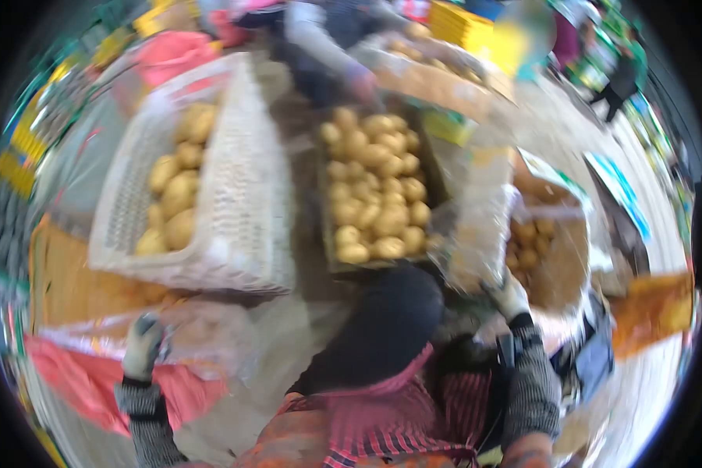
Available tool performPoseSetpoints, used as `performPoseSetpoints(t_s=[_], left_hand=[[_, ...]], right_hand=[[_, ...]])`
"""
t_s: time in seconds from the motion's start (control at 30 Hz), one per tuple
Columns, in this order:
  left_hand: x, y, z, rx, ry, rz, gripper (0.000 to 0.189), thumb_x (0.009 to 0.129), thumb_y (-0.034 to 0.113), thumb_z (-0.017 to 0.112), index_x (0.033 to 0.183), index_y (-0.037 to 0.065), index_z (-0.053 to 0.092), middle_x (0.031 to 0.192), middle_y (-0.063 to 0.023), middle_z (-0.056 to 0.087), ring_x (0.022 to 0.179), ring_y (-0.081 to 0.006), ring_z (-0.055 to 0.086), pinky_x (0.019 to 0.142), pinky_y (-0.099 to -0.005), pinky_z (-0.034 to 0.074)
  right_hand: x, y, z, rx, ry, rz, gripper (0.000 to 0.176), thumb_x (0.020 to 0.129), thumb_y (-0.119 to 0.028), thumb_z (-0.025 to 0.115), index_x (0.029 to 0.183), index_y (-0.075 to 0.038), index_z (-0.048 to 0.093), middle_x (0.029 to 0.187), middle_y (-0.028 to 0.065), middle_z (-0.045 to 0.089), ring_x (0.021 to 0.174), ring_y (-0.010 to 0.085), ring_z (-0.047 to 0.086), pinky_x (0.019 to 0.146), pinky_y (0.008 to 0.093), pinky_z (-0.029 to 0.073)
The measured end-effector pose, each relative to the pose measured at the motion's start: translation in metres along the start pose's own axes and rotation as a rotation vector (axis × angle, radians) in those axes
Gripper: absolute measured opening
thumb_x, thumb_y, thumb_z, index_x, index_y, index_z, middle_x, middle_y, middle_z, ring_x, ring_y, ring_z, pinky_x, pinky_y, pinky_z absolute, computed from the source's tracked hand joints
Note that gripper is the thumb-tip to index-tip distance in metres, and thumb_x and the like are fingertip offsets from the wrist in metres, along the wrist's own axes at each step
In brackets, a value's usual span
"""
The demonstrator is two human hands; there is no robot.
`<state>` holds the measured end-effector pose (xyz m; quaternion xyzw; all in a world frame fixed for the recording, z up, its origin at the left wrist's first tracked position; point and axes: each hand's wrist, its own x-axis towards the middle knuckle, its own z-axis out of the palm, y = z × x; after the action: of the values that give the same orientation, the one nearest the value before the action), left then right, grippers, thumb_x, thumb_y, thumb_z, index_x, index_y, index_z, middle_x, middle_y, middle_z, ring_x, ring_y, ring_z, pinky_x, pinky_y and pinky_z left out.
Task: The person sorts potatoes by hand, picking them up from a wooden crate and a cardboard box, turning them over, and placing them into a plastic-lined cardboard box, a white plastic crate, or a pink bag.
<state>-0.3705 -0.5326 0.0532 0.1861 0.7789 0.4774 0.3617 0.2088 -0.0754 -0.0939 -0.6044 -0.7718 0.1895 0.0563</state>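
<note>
My left hand [143, 347], in a pale glove with dark patches, is at the lower left over a clear plastic sheet [203, 331] and a pink bag [117, 382]. Blur hides whether its fingers grip the plastic. My right hand [510, 298], also gloved, grips the near edge of a plastic-lined cardboard box [480, 226] holding potatoes [529, 246]. Between my hands stands a dark crate [438, 168] filled with yellowish potatoes [378, 183]. A white plastic basket [249, 195] to its left holds larger potatoes [178, 195].
Across from me, a person's hand [361, 82] is at the crate's far edge. Another open box [437, 82] of potatoes stands behind. An orange-brown cardboard sheet [654, 312] lies at right. A person [622, 82] stands far right. Yellow crates [460, 31] are at the back.
</note>
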Motion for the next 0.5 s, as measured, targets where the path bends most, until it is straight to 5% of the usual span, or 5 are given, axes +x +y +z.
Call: performPoseSetpoints(t_s=[0.07, 0.1, 0.17, 0.3, 0.5], left_hand=[[-0.004, 0.009, 0.002, -0.054, 0.084, -0.006, 0.014, 0.093, 0.019, 0.058, 0.086, 0.006, 0.06, 0.063, 0.0002, 0.05, 0.051, -0.0096, 0.049, 0.046, -0.0266, 0.04], [0.009, 0.003, -0.008, 0.612, 0.174, 0.553, 0.014, 0.095, 0.017, 0.057, 0.09, 0.005, 0.061, 0.068, -0.0008, 0.053, 0.055, -0.0099, 0.051, 0.051, -0.0256, 0.041], [0.016, -0.004, -0.022, 0.892, 0.332, 0.759, 0.013, 0.097, 0.012, 0.056, 0.097, 0.002, 0.063, 0.078, -0.003, 0.058, 0.065, -0.0122, 0.054, 0.059, -0.0261, 0.044], [-0.019, 0.045, 0.027, 0.093, 0.475, 0.366, 0.02, 0.091, 0.009, 0.065, 0.109, 0.0, 0.065, 0.09, -0.0078, 0.063, 0.084, -0.0196, 0.059, 0.072, -0.032, 0.051], [0.038, -0.041, 0.105, 1.289, -0.266, 0.662, 0.061, 0.079, 0.032, 0.076, 0.129, 0.002, 0.057, 0.136, -0.0208, 0.055, 0.128, -0.0357, 0.052, 0.105, -0.048, 0.042]], right_hand=[[-0.002, -0.019, -0.015, 0.076, -0.046, 0.013, 0.067, 0.081, -0.054, 0.071, 0.125, -0.005, 0.056, 0.108, 0.0271, 0.067, 0.103, 0.0448, 0.063, 0.085, 0.0507, 0.049], [0.002, -0.012, -0.013, 0.013, -0.082, 0.047, 0.065, 0.082, -0.052, 0.072, 0.125, -0.005, 0.056, 0.108, 0.026, 0.068, 0.102, 0.0432, 0.064, 0.084, 0.0492, 0.05], [0.022, 0.03, 0.006, -0.037, -0.118, -0.035, 0.062, 0.083, -0.047, 0.073, 0.126, -0.005, 0.056, 0.107, 0.0228, 0.07, 0.101, 0.0382, 0.067, 0.084, 0.0452, 0.051], [0.02, 0.02, 0.012, 0.039, -0.089, -0.024, 0.058, 0.086, -0.037, 0.074, 0.129, -0.004, 0.055, 0.108, 0.0183, 0.071, 0.1, 0.0296, 0.069, 0.087, 0.0392, 0.052], [0.019, 0.028, 0.014, 0.153, -0.078, -0.06, 0.061, 0.087, -0.038, 0.072, 0.132, -0.001, 0.054, 0.109, 0.022, 0.07, 0.102, 0.0322, 0.068, 0.088, 0.0396, 0.051]])
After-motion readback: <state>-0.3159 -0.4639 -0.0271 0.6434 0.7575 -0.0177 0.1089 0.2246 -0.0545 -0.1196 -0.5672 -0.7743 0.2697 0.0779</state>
